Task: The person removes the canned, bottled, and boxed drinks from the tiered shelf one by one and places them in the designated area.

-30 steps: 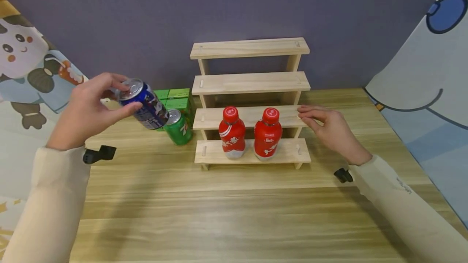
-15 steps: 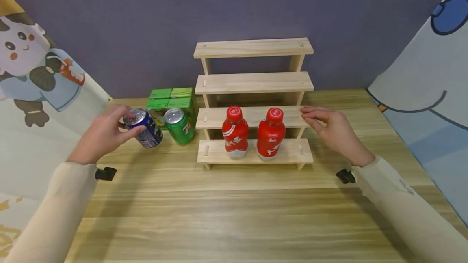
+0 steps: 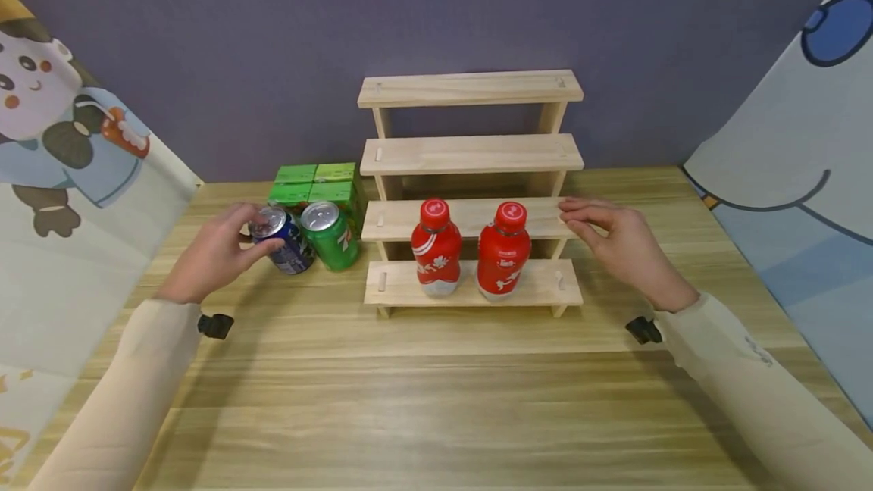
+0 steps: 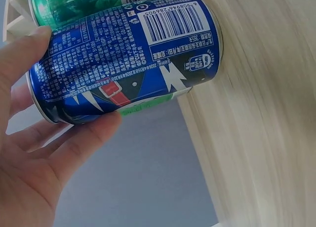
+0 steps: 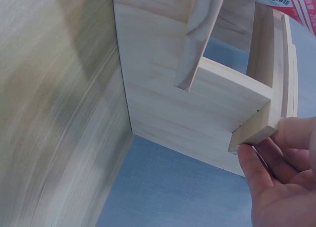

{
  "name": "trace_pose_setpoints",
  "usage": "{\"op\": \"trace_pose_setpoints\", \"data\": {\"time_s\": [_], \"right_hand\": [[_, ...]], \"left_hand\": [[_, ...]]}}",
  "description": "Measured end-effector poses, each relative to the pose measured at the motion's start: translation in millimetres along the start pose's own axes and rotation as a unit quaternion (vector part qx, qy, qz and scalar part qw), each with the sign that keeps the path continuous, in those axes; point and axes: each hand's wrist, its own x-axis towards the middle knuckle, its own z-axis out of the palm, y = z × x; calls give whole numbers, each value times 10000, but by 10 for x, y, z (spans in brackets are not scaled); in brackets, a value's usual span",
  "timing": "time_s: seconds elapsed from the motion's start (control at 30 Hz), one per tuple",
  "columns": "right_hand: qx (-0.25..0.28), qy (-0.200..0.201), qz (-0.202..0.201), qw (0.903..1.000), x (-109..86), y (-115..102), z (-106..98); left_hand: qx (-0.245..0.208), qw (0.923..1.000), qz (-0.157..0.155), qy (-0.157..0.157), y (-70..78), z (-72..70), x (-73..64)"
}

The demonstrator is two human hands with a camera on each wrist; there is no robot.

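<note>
My left hand [image 3: 214, 252] holds a blue drink can [image 3: 293, 250] near its silver top, thumb on one side and fingers on the other. The blue can stands on the table right beside a green 7UP can [image 3: 332, 239]. In the left wrist view, its barcode side [image 4: 173, 24] faces the camera. On the other side, my right hand [image 3: 617, 245] pinches the right end of the second-lowest board of a wooden tiered shelf [image 3: 470, 154]; the right wrist view shows fingertips around that board end [image 5: 256, 128]. Two red bottles [image 3: 436, 256] stand on the lowest board.
Green boxes [image 3: 334, 192] are grouped behind the cans, left of the shelf. The wood-grain table [image 3: 436, 400] stretches in front. A grey-blue wall [image 3: 273, 59] rises behind, with cartoon-printed panels [image 3: 68, 127] on both sides.
My left hand has lowered the blue can from the air to the table, then shifted it right, up beside the green can. My right hand keeps its place on the shelf.
</note>
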Motion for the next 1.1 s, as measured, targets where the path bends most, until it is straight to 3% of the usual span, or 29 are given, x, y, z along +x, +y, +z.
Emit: {"op": "trace_pose_setpoints", "data": {"time_s": [0.47,0.63,0.87,1.1], "right_hand": [[8,16,-10,10000,-2,-7,15],[-2,56,-99,9999,5,3,12],[29,19,-64,10000,2,4,2],[40,3,-57,10000,0,3,-5]], "left_hand": [[-259,9995,-192,-31,15,53,88],[-289,9991,-80,308,63,51,98],[-88,9951,557,810,406,31,209],[-621,9854,1309,898,863,95,324]]}}
